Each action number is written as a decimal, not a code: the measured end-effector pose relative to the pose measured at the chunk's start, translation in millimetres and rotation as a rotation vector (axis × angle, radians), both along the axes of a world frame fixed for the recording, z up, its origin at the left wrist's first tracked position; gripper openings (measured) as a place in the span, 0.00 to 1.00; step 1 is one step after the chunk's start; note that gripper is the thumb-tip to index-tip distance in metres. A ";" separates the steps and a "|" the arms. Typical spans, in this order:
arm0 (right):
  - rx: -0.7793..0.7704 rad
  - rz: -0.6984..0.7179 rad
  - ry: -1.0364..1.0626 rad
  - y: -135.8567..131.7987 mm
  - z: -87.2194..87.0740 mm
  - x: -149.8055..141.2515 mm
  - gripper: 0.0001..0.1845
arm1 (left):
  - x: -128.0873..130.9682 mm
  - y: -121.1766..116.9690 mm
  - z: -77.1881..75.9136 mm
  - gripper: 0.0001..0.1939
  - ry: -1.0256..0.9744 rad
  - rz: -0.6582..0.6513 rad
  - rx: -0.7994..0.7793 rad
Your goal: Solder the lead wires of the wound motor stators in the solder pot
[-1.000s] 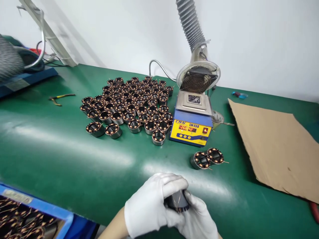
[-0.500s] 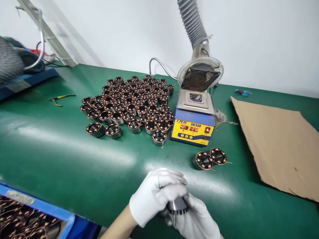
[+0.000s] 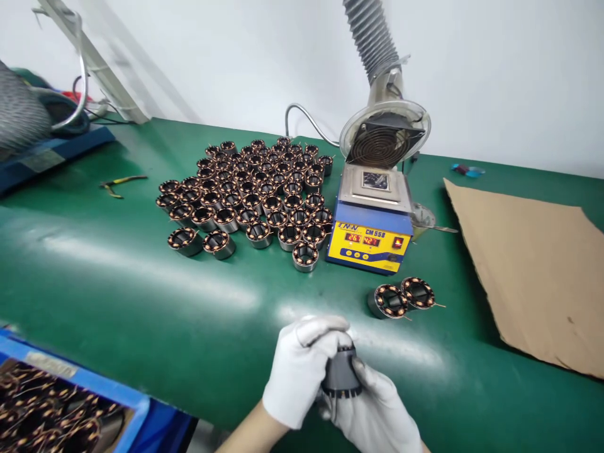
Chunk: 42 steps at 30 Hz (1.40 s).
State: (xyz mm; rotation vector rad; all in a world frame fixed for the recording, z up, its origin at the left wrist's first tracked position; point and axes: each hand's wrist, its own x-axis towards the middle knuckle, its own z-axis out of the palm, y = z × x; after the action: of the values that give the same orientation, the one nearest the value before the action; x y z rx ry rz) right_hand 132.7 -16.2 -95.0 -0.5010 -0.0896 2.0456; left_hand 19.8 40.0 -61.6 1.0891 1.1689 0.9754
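Holding one wound core (image 3: pixel 342 374) in both gloved hands, person is on the near side of the CM 558 unit (image 3: pixel 370 244), core lifted off the counter (image 3: pixel 165 314), slightly left of the unit's front face. Left hand (image 3: pixel 299 365): fingers curled over the core's upper end; can't tell whether a lead is pinched there. Right hand (image 3: pixel 377 409): wrapped on the side and lower part, thumb against the wall, other fingers mostly hidden. Hands close together, both clamped on the same core. Wall looks smooth and dark, toothed rim at the lower end. Handling, judged by look: stiff body, won't squash, probably dense for its size, so a firm grip should be fine. Wall likely a bit slippery under fabric gloves. Rim teeth and thin leads probably the fragile bits. Best hold: thumb opposite fingers on the outer wall at mid-height, off both rims and the copper. Around the unit: pair of cores (image 3: pixel 404 301) just in front, toward its right corner, leads poking out; big batch of cores (image 3: pixel 252 202) to its left, coils up; fume hood (image 3: pixel 387 138) over its rear; cardboard sheet (image 3: pixel 523 264) to its right; yellow-handled pliers (image 3: pixel 127 180) far left, beyond the batch; blue bin (image 3: pixel 141 415) far left and nearer, loaded with more cores.
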 end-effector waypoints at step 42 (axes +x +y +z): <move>-0.041 0.071 -0.028 -0.7 4.3 0.2 0.18 | -14.3 2.8 -1.1 0.16 -0.216 -0.020 -0.276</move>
State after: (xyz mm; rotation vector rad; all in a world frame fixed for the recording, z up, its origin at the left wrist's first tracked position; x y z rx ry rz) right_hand 133.0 -16.9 -90.7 -0.5594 -0.0829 2.1134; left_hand 5.5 42.8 -62.7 0.7551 1.0764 0.8627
